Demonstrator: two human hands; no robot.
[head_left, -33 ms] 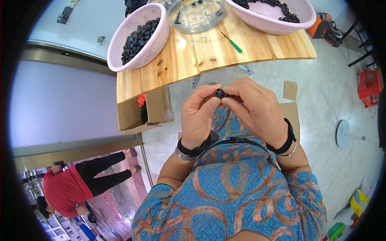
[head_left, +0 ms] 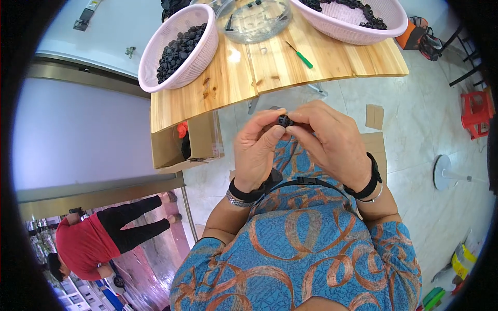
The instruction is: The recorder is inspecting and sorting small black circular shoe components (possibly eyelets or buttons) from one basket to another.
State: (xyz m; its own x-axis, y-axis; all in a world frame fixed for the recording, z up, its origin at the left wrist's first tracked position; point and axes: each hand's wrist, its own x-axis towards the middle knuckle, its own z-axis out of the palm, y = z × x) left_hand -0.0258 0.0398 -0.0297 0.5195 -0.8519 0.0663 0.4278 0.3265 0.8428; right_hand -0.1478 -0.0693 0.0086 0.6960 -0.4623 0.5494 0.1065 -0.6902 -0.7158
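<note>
Surface [head_left: 228,78] of wood carries a green-handled tool [head_left: 302,57]. Off its near edge, left hand [head_left: 255,150] and right hand [head_left: 330,137] together pinch a small black part [head_left: 284,121].

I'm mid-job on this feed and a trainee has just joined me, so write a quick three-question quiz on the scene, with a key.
1. True or false: the left hand and the right hand both touch the small black part.
2. Where does the green-handled tool lie? A) on the floor; B) on the wooden table; C) in the cardboard box.
3. Fill in: the left pink basket holds a heap of ____ pieces.

Key: 1. True. 2. B. 3. Black.
</note>
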